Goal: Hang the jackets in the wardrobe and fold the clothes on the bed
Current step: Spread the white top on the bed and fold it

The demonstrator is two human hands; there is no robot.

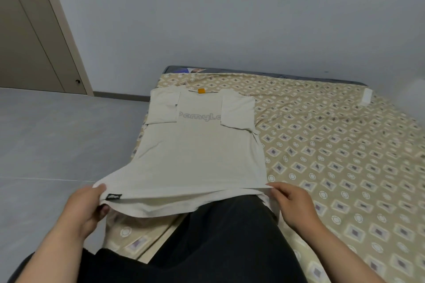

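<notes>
- This is a bedroom in a home: a low bed with a beige diamond-and-circle printed sheet (333,156) fills the right side.
- A dark grey mattress edge (276,74) shows at the bed's far end, against a plain pale grey painted wall (230,18).
- Tall beige flat-panel doors in a cream frame (27,41), of the kind a built-in wardrobe has, stand at upper left.
- Large grey floor tiles (57,135) and a dark skirting board (122,96) run beside the bed.
- A cream short-sleeved cotton T-shirt (197,156) lies spread on the bed.

T-shirt (200,145) chest print: "emyL" legible, ends hidden under folded sleeves; black hem tag (114,196) illegible.
</notes>
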